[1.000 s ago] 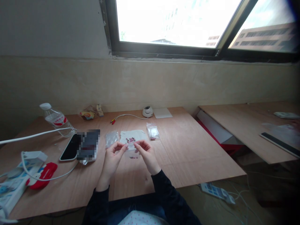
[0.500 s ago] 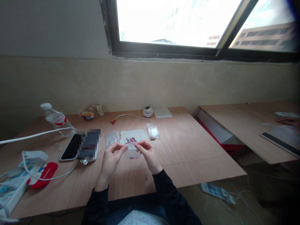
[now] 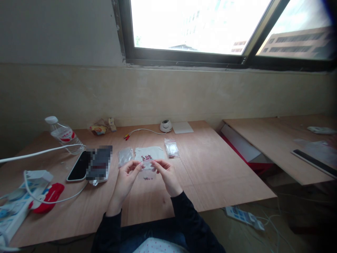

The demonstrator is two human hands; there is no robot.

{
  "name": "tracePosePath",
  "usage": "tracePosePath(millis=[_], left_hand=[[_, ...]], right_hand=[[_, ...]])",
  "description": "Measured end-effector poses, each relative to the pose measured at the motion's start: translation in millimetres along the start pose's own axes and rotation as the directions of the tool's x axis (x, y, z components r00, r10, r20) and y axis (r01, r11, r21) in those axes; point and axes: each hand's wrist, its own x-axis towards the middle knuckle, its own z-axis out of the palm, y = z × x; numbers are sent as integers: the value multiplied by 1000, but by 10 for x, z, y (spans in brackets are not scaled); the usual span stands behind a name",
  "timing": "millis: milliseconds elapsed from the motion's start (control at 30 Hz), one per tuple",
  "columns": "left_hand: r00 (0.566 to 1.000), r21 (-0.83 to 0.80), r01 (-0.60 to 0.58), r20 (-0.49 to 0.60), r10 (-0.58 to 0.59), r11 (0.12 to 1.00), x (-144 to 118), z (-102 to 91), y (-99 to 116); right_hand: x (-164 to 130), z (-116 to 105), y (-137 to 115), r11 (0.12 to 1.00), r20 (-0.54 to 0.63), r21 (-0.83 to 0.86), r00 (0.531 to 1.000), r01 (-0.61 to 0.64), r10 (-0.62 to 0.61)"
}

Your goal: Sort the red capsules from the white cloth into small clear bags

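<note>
I am pinching the top edge of a small clear bag (image 3: 147,173) between thumb and fingertips of both hands, my left hand (image 3: 125,179) on its left corner and my right hand (image 3: 165,175) on its right, both closed on the plastic. The bag is hanging above the wooden table (image 3: 210,175), a few dark red bits sitting in its bottom. Just behind it a white cloth (image 3: 150,153) with more red bits is lying flat, a clear packet (image 3: 125,155) touching its left side and a red-marked packet (image 3: 171,147) near its right. Left of my hands a phone (image 3: 79,166) is lying beside a white cable (image 3: 39,151) and a water bottle (image 3: 63,135). To my right the tabletop is running bare to its edge, a gap separating it from a second table (image 3: 276,140).
</note>
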Motion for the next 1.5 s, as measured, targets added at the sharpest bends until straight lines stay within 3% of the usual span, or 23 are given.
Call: tracePosePath(millis=[233, 367, 500, 867, 1300, 1500], left_hand=[[999, -17, -23, -25, 23, 1000, 17, -26, -48], [999, 28, -36, 39, 35, 999, 0, 11, -15], [995, 45, -38, 98, 33, 998, -25, 82, 38], [991, 75, -104, 93, 97, 992, -20, 168, -6], [985, 105, -112, 140, 96, 988, 14, 150, -31], [980, 86, -92, 186, 75, 992, 50, 165, -110]], right_hand=[[6, -19, -1, 1000, -19, -13, 1000, -11, 10], [-8, -4, 15, 998, 77, -33, 995, -61, 64], [-10, 6, 45, 997, 74, -39, 995, -67, 70], [19, -39, -9, 980, 185, -184, 982, 75, -41], [-29, -178, -62, 923, 212, -364, 976, 124, -48], [-35, -274, -52, 899, 304, -419, 953, 130, 4]])
